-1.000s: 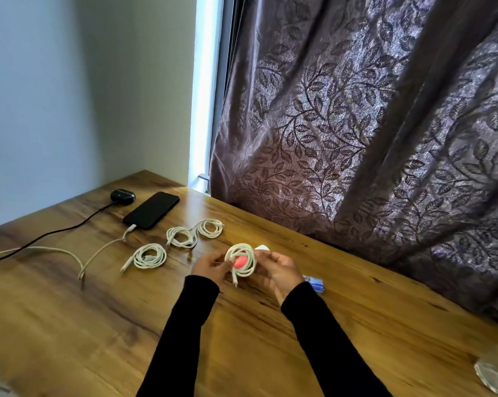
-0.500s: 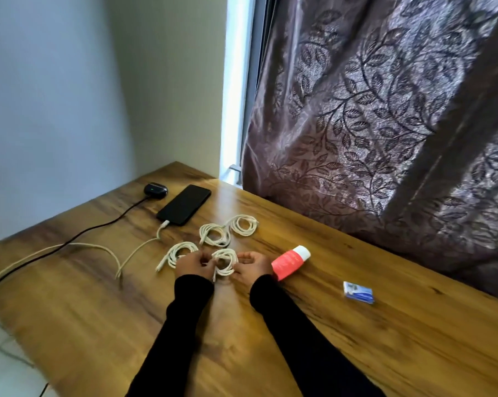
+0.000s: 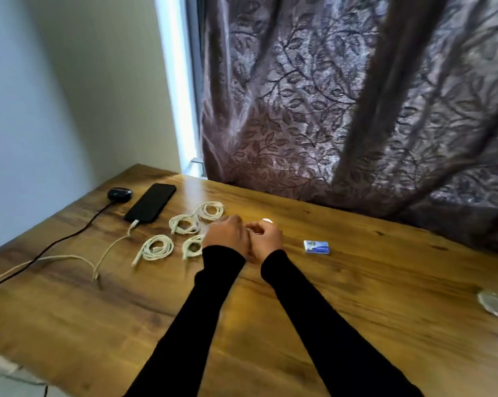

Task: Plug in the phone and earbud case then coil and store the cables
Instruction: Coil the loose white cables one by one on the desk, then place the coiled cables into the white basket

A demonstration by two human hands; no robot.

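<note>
Black phone (image 3: 151,202) lies face up on the wooden counter (image 3: 356,296), white cable plugged in at its near end. Black earbud case (image 3: 119,193) sits just left of the phone, on a black lead. Four coiled white cables (image 3: 156,247) lie right of the phone. Left hand (image 3: 227,234) and right hand (image 3: 266,239) touch, fingers curled; whether either grip holds something cannot be told. Small blue box (image 3: 316,247), lettering unreadable, lies further right.

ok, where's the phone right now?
Head view: the phone lies far left on the table, between the earbud case and the coiled cables.
</note>
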